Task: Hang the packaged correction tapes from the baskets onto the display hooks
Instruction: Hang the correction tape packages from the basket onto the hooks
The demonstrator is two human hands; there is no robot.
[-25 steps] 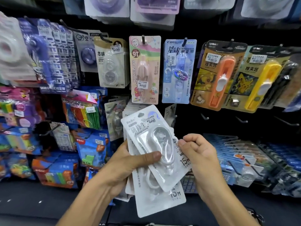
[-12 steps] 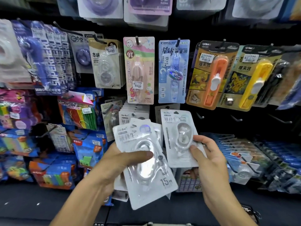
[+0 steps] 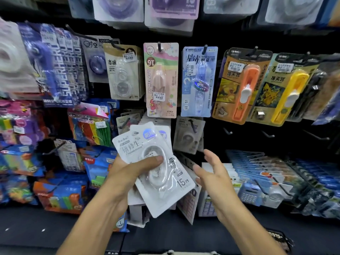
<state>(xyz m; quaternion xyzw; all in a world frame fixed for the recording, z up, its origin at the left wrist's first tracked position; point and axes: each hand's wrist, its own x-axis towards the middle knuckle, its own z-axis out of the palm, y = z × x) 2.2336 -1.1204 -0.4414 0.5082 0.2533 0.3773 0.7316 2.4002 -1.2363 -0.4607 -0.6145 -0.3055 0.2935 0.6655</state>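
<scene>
Whereas half a second ago the right hand (image 3: 214,173) pinched a white carded pack, it now hovers empty, fingers loose and spread, and that pack hangs on a black hook (image 3: 192,124) at twelve o'clock. At nine o'clock of it the left hand (image 3: 128,173) clasps a fanned stack of white blister-packed correction tapes (image 3: 161,173), thumb across the clear bubble. Bare hooks (image 3: 228,131) stand at two o'clock.

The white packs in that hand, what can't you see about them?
- Head view: how many packs the left hand holds; the front white pack covers the rest.
- Its tape case: partly under the thumb.
- The pack hanging on the hook behind: dim and blurred, print unreadable.
</scene>
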